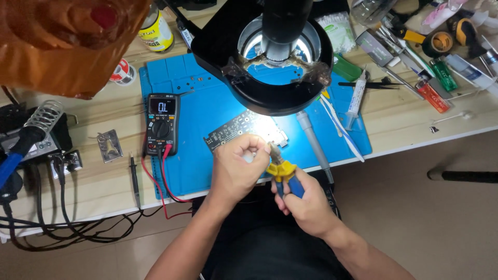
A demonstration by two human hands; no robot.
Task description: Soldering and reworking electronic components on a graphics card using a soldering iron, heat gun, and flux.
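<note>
My right hand [306, 202] grips pliers with yellow and blue handles [284, 175], their jaws pointing up toward my left hand. My left hand [236, 166] is closed around something small and pale at its fingertips, right at the plier jaws; what it is I cannot tell. Just beyond both hands a dark circuit board [241, 129] lies on the blue work mat [207, 111], lit from above by a black ring-light magnifier [270, 78].
A multimeter [161, 123] with red and black leads lies on the mat's left. A soldering iron in its coil stand [31, 129] is at far left. A grey pen-like tool [314, 145], a syringe [357, 101], solder spool [123, 71] and assorted tools at upper right.
</note>
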